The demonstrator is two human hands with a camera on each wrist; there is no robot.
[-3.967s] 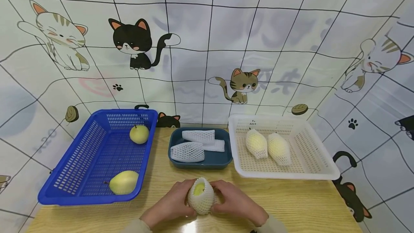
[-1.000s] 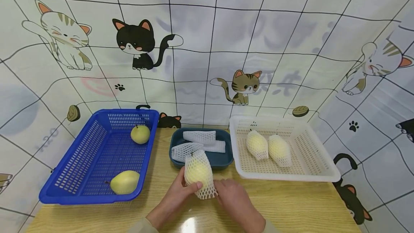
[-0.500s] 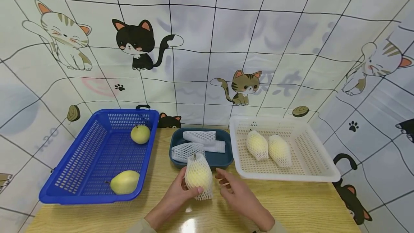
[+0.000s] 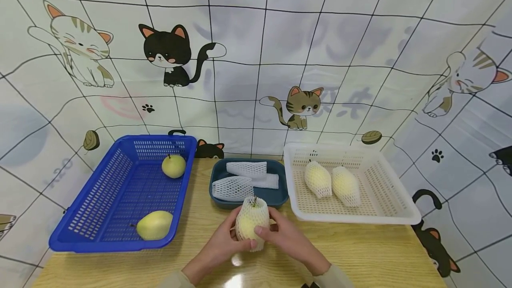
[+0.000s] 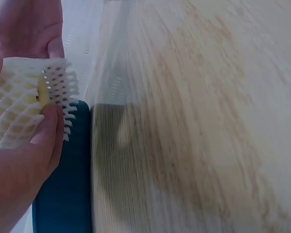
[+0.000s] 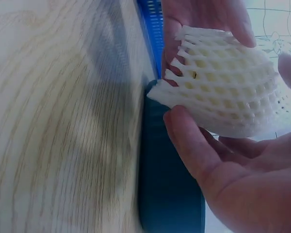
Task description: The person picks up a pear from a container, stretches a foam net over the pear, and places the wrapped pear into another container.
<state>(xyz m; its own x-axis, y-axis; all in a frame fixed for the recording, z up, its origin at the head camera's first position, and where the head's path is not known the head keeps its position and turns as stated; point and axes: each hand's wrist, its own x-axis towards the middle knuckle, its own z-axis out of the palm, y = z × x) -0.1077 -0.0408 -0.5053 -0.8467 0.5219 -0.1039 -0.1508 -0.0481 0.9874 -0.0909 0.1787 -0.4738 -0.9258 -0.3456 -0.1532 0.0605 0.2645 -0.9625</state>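
A pear in a white foam net [image 4: 252, 221] stands upright between both hands, close over the wooden table near its front. My left hand [image 4: 224, 240] grips it from the left, thumb across its lower front. From the right, my right hand [image 4: 289, 239] holds it too, its thumb on the netting and its fingers behind. The stem pokes up at the open top of the net. In the right wrist view the netted pear [image 6: 228, 85] shows the net's ragged end reaching past the fruit. Part of the netted pear [image 5: 14, 111] also shows in the left wrist view.
Behind the hands, a dark teal tray [image 4: 276, 200] holds several foam nets [image 4: 232, 189]. On the left, a blue basket [image 4: 100, 247] holds two bare pears [image 4: 154, 225]. A white basket [image 4: 384, 219] on the right holds two netted pears [image 4: 346, 186]. A cat-print cloth [image 4: 248, 34] hangs behind.
Earlier the right hand tugged at the net's lower end, then came away from it. Now it holds the pear again, and the pear has shifted slightly right and nearer the person.
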